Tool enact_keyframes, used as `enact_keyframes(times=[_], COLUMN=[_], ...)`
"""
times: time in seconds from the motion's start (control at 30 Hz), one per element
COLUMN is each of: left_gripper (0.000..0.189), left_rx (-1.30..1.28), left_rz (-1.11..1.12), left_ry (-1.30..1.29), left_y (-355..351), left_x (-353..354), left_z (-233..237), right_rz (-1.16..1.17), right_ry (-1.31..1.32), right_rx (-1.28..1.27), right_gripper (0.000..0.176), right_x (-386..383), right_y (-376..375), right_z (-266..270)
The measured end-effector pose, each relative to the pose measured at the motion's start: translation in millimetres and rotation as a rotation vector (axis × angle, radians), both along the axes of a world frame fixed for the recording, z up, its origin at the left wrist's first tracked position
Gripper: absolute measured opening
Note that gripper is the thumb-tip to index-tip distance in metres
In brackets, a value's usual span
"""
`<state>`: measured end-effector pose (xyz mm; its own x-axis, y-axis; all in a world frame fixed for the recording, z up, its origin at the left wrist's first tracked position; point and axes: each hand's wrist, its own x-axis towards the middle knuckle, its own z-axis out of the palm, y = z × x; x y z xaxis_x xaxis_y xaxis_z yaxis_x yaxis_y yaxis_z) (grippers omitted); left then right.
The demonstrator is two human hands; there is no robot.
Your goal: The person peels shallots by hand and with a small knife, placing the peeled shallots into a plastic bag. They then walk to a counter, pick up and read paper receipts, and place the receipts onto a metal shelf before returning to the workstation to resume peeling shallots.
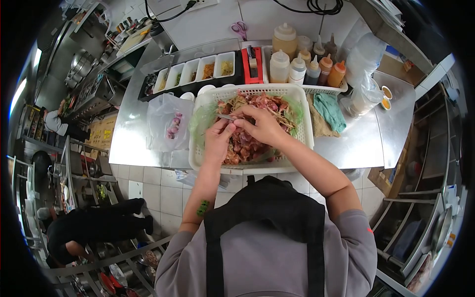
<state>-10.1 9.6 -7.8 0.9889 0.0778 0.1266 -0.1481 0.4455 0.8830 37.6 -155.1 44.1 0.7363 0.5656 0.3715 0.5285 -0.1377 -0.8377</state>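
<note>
A white plastic basket [309, 119] stands at the counter's front edge, lined with green net and filled with reddish shallots and dry skins [245, 148]. Over its left part, my left hand [221, 133] is closed, its fingertips pinched near a small knife [227, 117]. My right hand [260, 126] is closed too and meets the left at the fingertips, around something small that I cannot make out. Which hand bears the knife is hard to tell. Left of the basket lies a clear plastic bag [161, 111] with several peeled pink shallots [174, 124] in it.
Behind the basket are a tray of white ingredient tubs [208, 68], a red holder [253, 74] and several sauce bottles [279, 67]. Green cloth [330, 112] lies on the right. Two other people [94, 225] [54, 122] are at the left, away from the counter.
</note>
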Motion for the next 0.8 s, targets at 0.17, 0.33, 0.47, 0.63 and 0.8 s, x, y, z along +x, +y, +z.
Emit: enact_keyframes(times=[0.17,0.33,0.47,0.63,0.8], left_gripper=[0.031,0.036,0.035,0.031,0.029], left_rx=[-0.048,-0.273,-0.197,-0.294,-0.207], left_rz=[0.000,-0.110,0.007,0.046,0.139], left_ry=[-0.038,0.050,0.043,-0.002,-0.003], left_y=[-9.0,-5.0,-3.3,-3.7,-1.4], left_x=[-2.3,-1.5,-1.0,-1.2,0.5], left_z=[14.0,23.1,12.8,21.4,12.3], right_rz=[0.065,0.066,0.046,0.141,0.120], right_ry=[0.147,0.462,0.484,0.275,0.099], right_rx=[0.120,0.316,0.105,0.068,0.125], right_gripper=[0.019,0.018,0.025,0.034,0.036], right_x=[6.2,14.9,9.1,5.6,-1.1], right_y=[2.3,-3.7,-10.8,-5.8,0.1], right_z=[-5.8,-10.3,5.9,-2.5,-1.6])
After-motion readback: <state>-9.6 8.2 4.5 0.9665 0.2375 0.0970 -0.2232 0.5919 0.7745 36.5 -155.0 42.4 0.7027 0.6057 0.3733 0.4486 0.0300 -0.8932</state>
